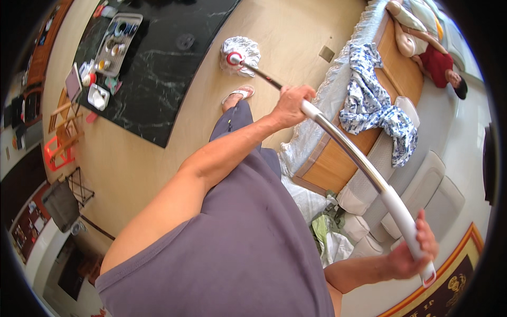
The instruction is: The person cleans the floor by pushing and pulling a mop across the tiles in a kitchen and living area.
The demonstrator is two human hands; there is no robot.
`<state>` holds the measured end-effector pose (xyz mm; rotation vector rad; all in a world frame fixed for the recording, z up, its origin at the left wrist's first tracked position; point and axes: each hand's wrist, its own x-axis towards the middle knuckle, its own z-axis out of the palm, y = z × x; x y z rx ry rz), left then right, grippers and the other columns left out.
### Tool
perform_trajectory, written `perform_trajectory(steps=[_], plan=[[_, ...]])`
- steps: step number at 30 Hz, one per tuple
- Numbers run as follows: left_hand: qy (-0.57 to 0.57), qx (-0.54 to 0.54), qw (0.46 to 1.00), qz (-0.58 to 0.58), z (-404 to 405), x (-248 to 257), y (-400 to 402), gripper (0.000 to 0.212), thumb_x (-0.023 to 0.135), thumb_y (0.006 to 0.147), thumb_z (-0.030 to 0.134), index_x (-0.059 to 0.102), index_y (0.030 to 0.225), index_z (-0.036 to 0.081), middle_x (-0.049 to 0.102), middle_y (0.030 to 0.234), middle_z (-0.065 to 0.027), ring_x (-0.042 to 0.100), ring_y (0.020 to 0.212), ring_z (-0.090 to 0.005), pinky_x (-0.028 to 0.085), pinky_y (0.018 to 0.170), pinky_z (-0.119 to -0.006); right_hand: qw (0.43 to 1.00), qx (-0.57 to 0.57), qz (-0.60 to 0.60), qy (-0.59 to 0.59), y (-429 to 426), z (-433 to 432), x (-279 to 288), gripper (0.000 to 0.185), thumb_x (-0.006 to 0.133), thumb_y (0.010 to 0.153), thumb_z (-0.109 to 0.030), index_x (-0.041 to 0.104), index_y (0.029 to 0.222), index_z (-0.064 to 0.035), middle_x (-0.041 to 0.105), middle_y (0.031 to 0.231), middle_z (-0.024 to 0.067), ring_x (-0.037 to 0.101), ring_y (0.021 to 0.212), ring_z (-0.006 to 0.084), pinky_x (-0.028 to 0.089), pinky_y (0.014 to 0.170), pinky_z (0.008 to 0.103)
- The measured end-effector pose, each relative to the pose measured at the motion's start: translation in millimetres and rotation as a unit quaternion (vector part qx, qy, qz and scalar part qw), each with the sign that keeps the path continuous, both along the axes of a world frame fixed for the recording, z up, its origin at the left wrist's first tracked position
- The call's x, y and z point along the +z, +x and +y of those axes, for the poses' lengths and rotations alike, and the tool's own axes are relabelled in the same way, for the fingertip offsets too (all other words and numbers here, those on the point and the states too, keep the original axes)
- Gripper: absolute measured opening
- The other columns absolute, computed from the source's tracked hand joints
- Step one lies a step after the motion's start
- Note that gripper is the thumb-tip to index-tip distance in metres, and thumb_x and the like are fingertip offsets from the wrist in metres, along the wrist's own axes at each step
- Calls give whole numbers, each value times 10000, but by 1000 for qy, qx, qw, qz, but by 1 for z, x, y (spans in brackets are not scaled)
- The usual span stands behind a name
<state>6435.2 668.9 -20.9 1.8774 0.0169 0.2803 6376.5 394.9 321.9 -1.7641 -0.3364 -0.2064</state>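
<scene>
A spin mop with a metal and white pole (346, 148) runs diagonally from its head on the floor up to the lower right. Its white string mop head (249, 49), with a red and white joint, rests on the beige floor beside a foot in a white flip-flop (244, 92). Midway along the pole, my left hand (293, 106) is wrapped around it, just below a white collar. My right hand (414, 251) holds the white grip near the top end, its fingers loosely curled. A red-edged hanging loop (429, 280) shows past that hand.
A black marble table (170, 79) stands left, bearing a tray (136, 20) with cups. To the right is a wooden sofa (326, 162) with lace-edged covering, grey cushions (416, 180) and blue-white floral cloth (366, 93). A person (435, 61) reclines on it. A red stool (49, 154) stands far left.
</scene>
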Motion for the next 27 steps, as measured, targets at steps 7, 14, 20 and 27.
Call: perform_trajectory(steps=[7, 14, 20, 27], plan=[[-85, -189, 969, -138, -17, 101, -13, 335, 759, 614, 119, 566, 887, 112, 602, 725, -40, 616, 668, -265, 473, 595, -363, 979, 11, -154, 134, -41, -53, 100, 316, 486, 947, -352, 490, 866, -46, 488, 761, 81, 611, 763, 299, 440, 891, 597], [18, -119, 955, -270, -24, 121, -3, 271, 804, 619, 242, 589, 746, 137, 579, 695, 1, 599, 629, -228, 465, 555, -361, 950, -142, -276, 28, -58, 0, 120, 290, 529, 972, -425, 562, 825, -176, 502, 654, -25, 496, 497, 115, 434, 452, 268], [38, -54, 976, -208, -2, 65, -3, 256, 769, 711, 272, 558, 657, 136, 558, 636, -45, 577, 597, -270, 446, 572, -395, 957, -35, -247, -146, -41, 47, 75, 429, 411, 1007, -428, 518, 837, -49, 535, 729, 48, 611, 627, 187, 587, 550, 364], [62, -169, 983, -35, 42, -14, -22, 298, 738, 762, 310, 551, 621, 125, 555, 609, -84, 580, 601, -314, 440, 577, -421, 927, 359, -7, -108, 12, 37, 29, 375, 631, 872, -459, 524, 724, -132, 505, 766, 45, 636, 855, 312, 455, 940, 622]])
